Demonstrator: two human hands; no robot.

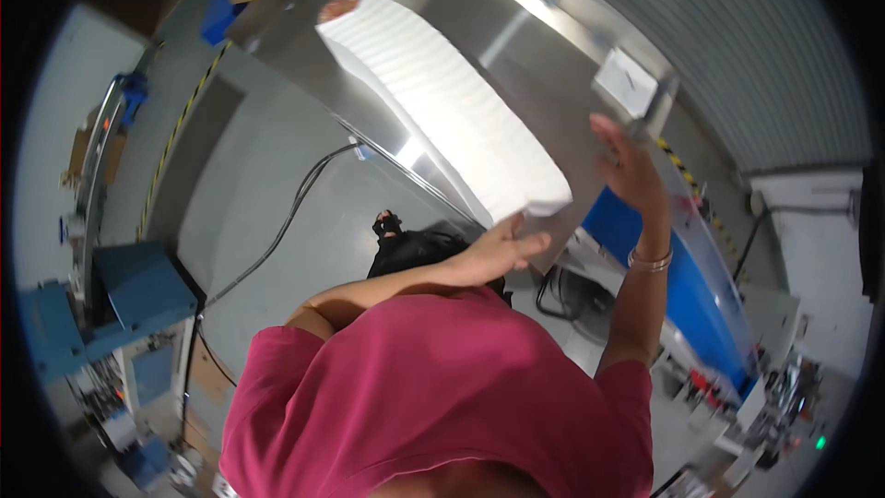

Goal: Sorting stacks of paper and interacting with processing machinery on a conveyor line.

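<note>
A long row of white ridged sheets (452,106) lies lengthwise on the stainless-steel table (461,14), presumably so that its near end sits within the worker's reach; the left hand (498,254) is at that end, its grip moderately parted with no item visible in it; whether a fingertip touches the row cannot be told. The right hand (631,171) is raised near the blue belt (691,281), fingers blurred, grip wide, apparently holding nothing.
</note>
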